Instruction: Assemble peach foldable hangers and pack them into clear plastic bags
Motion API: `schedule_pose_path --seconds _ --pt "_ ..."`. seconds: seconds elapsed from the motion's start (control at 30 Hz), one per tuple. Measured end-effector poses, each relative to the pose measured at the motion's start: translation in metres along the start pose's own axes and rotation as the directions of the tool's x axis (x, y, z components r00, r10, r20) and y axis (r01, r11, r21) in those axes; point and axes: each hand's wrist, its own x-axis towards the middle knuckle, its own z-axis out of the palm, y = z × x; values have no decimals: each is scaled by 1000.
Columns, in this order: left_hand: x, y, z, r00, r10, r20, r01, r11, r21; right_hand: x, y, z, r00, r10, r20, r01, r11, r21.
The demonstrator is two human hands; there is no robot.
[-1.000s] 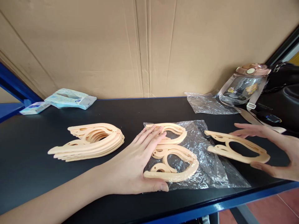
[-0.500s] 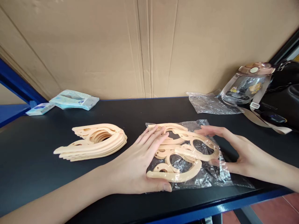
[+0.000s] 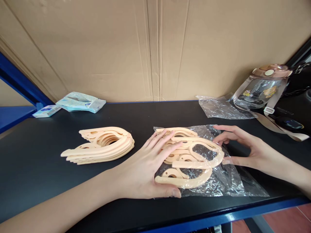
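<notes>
A clear plastic bag [image 3: 228, 184] lies flat on the dark tabletop, with several cream curved plastic pieces [image 3: 194, 183] inside it. My left hand [image 3: 145, 171] rests on the bag's left part, fingers spread over the pieces. At the bag's right side is my right hand [image 3: 245, 147], its fingers apart and curved, thumb tip touching the plastic near the end of the uppermost piece. Left of my left hand sits a neat stack of the same cream curved pieces [image 3: 102, 152], outside the bag.
A second clear bag [image 3: 216, 108] lies at the back right, beside a strapped bottle [image 3: 259, 92] and a black bag [image 3: 296, 106]. Light blue packets [image 3: 81, 102] lie at the back left. Brown cardboard [image 3: 109, 51] stands behind; a blue edge [image 3: 228, 217] runs along the front.
The uppermost piece in the bag has shifted left and turned a little. My right hand has opened slightly and drawn off the bag's top. The view has shifted slightly.
</notes>
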Motion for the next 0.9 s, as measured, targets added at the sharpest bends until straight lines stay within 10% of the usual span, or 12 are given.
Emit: schedule_pose_path --seconds 0.9 --pt "1 -2 -2 999 -1 -49 0 1000 -29 20 -20 23 999 -34 14 34 999 -12"
